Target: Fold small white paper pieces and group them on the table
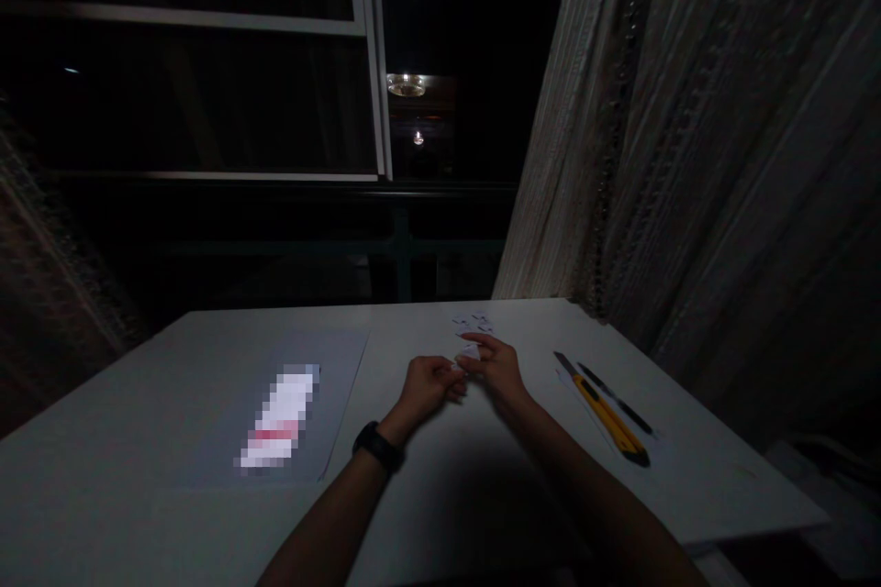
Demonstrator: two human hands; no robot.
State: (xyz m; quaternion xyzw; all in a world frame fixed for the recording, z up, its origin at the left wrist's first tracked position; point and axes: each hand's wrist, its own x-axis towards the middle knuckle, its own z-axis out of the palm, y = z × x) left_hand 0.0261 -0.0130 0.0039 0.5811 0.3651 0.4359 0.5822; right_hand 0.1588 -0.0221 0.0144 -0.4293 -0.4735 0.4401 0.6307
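A small piece of white paper is held between my two hands over the middle of the white table. My left hand, with a black watch on the wrist, pinches its lower left edge. My right hand grips it from the right, thumb below and index finger stretched along the top. Just beyond my fingers lie several small white paper pieces with dark marks, partly covered by my right hand. The dim light hides any detail on the held piece.
Right of my hands lie a yellow utility knife and a dark pen. On the left, a grey sheet carries a bright blurred rectangle. Curtains and a dark window stand behind the table.
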